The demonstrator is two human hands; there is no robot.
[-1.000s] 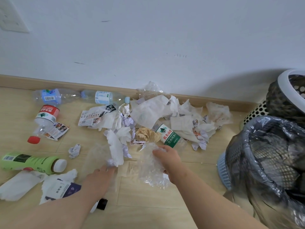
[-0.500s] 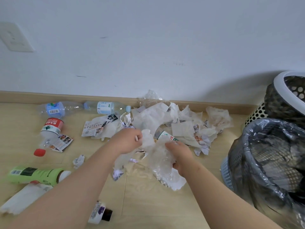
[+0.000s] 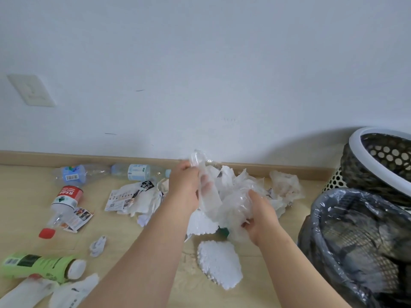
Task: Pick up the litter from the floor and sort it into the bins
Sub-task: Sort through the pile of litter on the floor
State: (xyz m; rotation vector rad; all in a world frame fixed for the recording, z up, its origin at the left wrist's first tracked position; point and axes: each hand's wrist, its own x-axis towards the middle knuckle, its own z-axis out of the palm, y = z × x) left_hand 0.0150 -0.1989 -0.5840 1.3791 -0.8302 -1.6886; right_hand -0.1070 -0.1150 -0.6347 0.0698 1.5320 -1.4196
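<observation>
The blue mesh bin lined with a grey plastic bag (image 3: 322,210) stands on the floor at my right, and I place everything by it. Left of the bin, against the skirting, lies the heap of white paper and tissue (image 3: 285,187). Over that heap, near the bin's left side and clear of the floor, I hold the crumpled sheet of clear plastic film (image 3: 231,203). My left hand (image 3: 184,187), farther from the bin, has its fingers curled round the film's upper tail. My right hand (image 3: 260,216), nearer the bin, has its fingers (image 3: 247,224) bunched into the lower wad. I judge the film near weightless, limp and slippery, apt to spring open and trail. It is best gathered into one tight wad and gripped at its middle.
</observation>
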